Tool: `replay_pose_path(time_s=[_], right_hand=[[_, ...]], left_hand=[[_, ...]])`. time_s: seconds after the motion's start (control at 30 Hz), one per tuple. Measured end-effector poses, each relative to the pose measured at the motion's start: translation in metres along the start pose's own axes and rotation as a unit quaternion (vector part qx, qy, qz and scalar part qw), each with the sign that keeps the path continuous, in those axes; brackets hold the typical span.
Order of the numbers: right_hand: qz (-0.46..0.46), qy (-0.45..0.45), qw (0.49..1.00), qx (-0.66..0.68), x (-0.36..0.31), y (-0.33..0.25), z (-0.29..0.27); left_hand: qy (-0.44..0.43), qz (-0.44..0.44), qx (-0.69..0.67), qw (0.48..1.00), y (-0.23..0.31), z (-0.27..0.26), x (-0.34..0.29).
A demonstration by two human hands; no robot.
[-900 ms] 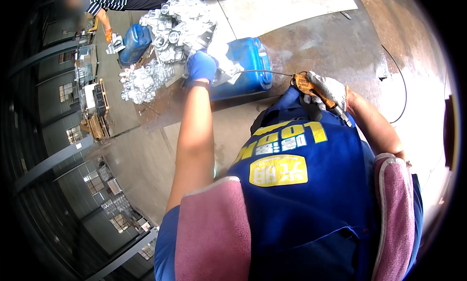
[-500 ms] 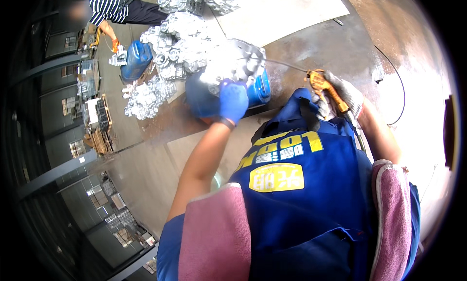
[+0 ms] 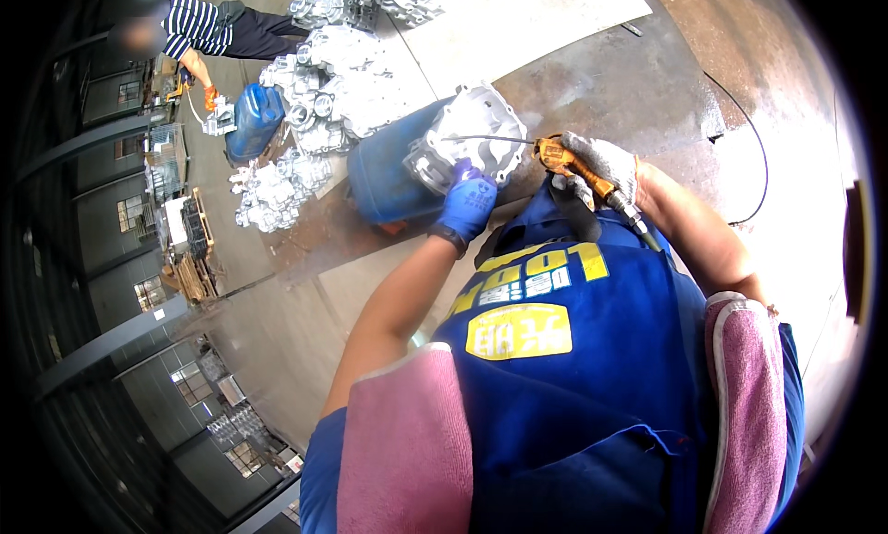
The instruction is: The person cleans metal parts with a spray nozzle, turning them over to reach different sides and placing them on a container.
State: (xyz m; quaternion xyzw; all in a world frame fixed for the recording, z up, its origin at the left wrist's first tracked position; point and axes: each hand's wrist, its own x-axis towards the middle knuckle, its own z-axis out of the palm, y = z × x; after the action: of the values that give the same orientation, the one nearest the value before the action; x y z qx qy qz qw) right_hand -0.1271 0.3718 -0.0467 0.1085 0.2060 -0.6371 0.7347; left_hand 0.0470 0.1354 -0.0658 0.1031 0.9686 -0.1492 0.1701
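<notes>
So the left hand (image 3: 470,204), in a blue glove, has its grip closed on the near edge of a silver, cast-metal housing with a scalloped flange (image 3: 486,118). That housing sits over the right-hand end of a big blue plastic jerrycan lying on its side (image 3: 388,169); can't tell how much weight the can takes. The right hand (image 3: 609,162), in a pale grey knit glove, has its grip wrapped around a yellow-orange handheld tool with a metal tail fitting (image 3: 578,169), and the tool's thin dark rod (image 3: 507,140) crosses the housing's face. Beyond the jerrycan there's a heap of shiny silver castings (image 3: 338,85).
</notes>
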Motion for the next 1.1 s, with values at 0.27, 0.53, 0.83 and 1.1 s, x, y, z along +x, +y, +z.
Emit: replay_pose_path(time_s=[0.27,0.53,0.83,1.1], right_hand=[[0.014,0.131,0.954,-0.269,-0.032,-0.006,-0.006],[-0.063,0.084,0.702,-0.704,-0.041,-0.004,0.036],[-0.048,0.194,0.815,-0.544,-0.016,-0.007,0.054],[0.023,0.173,0.825,-0.538,-0.028,-0.008,0.038]], left_hand=[[0.053,-0.021,-0.067,0.996,-0.026,0.010,-0.036],[0.007,-0.035,-0.043,0.998,-0.029,-0.016,-0.030],[0.025,-0.028,-0.027,0.999,-0.023,-0.002,-0.024],[0.075,-0.052,-0.083,0.992,-0.026,0.004,-0.038]])
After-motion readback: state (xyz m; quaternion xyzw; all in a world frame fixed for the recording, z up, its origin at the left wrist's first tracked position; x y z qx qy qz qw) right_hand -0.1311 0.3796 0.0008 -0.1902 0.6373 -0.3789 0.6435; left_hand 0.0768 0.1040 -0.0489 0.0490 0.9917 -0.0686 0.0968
